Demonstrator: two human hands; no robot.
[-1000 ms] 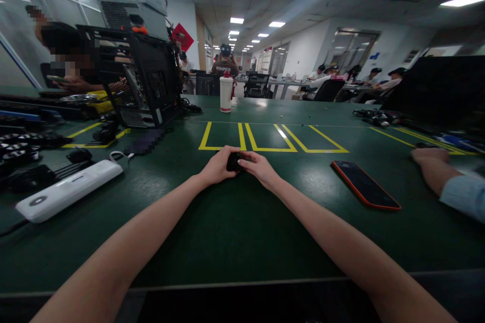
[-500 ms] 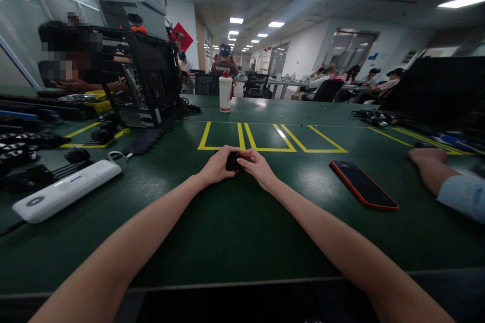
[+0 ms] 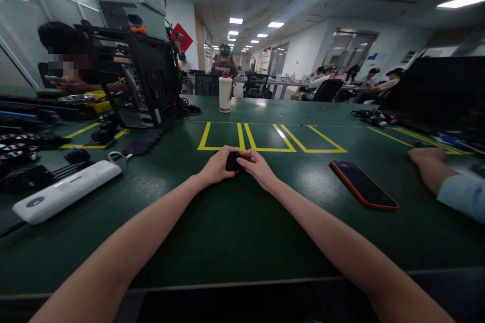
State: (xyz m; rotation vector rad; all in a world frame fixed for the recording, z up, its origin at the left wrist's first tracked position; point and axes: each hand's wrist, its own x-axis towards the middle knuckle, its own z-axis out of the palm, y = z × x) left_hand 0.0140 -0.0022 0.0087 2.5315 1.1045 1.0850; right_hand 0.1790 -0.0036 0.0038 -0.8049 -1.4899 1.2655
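Observation:
Between my hands is a small black object [image 3: 232, 162], too dark and too covered by fingers to name its kind. My left hand [image 3: 219, 165] wraps it from the left, fingers over the top and thumb below. From the right, my right hand [image 3: 256, 167] pinches its edge with thumb and fingertips. Both hands are low over the green table [image 3: 235, 232], just on the near side of the yellow tape outlines [image 3: 265, 150].
A phone in an orange case [image 3: 364, 184] lies to the right, and a person's forearm [image 3: 432, 166] rests beyond it. On the left are a white power strip [image 3: 68, 192] and an open black computer case [image 3: 151, 81]. Farther back stands a white bottle [image 3: 225, 93].
My hands and the black object hold the same position. At the far left, behind the computer case, a person's head has shifted slightly.

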